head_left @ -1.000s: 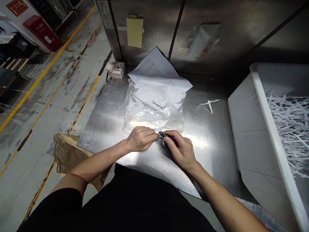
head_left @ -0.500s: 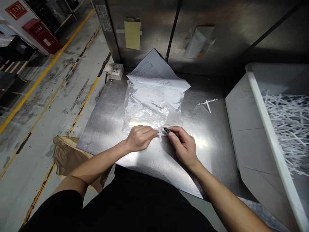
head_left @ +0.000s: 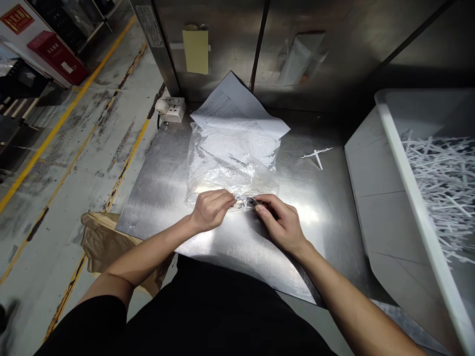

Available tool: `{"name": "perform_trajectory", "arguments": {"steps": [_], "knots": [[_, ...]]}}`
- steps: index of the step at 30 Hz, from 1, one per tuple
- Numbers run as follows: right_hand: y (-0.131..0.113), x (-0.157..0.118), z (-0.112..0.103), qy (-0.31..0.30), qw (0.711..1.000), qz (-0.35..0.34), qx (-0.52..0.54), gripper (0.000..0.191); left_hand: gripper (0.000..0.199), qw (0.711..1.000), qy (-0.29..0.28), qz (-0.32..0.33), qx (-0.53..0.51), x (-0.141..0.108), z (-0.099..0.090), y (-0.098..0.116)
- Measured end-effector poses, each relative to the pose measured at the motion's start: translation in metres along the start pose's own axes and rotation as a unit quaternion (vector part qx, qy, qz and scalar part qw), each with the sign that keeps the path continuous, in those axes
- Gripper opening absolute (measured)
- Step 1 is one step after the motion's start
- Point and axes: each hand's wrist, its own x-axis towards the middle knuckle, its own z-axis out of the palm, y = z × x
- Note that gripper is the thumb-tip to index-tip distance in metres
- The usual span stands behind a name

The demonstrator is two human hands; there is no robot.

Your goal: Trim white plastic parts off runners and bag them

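Note:
My left hand point(head_left: 211, 210) is closed in a pinch on a small white branched plastic piece point(head_left: 244, 202) at the near edge of a clear plastic bag. My right hand point(head_left: 281, 222) grips a small dark tool point(head_left: 254, 201) that looks like a nail clipper; its tip meets the white piece between my hands. Just beyond lies the clear plastic bag point(head_left: 230, 160), filled with many tiny white bits. A printed paper sheet point(head_left: 241, 109) rests against its far end. To the right, a loose white cross-shaped plastic piece point(head_left: 317, 157) lies on the metal table point(head_left: 156, 183).
A large pale bin point(head_left: 404, 198) stands at the right, holding a heap of white plastic pieces point(head_left: 441, 188). A power socket block point(head_left: 173, 110) sits at the table's far left corner. Brown paper point(head_left: 107, 242) hangs by the left edge. A metal panel rises behind.
My left fingertips have shifted slightly left, away from the tool. The dark tool has turned a little in my right hand, showing its narrow side. The view has moved slightly.

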Motion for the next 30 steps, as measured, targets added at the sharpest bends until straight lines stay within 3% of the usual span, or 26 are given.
{"name": "perform_trajectory", "arguments": {"steps": [18,21,27,30], "knots": [[-0.0014,0.0019,-0.0039,-0.028,0.999,-0.023,-0.02,0.017,0.026,0.999,-0.005,-0.011,-0.039,0.0021,-0.0018,-0.0012],[-0.0014,0.0007,-0.0022,-0.016,1.0,-0.007,-0.005,0.015,0.026,0.999,-0.009,-0.022,-0.039,0.0023,-0.0015,-0.0007],[-0.0021,0.0022,-0.0006,-0.011,0.999,0.045,0.022,0.016,0.011,0.999,0.045,-0.019,0.018,0.0008,0.0026,0.0025],[-0.0026,0.0044,-0.0001,-0.01,0.997,0.068,0.034,0.019,0.012,0.998,0.037,-0.019,0.043,-0.0009,0.0034,0.0029]]}}
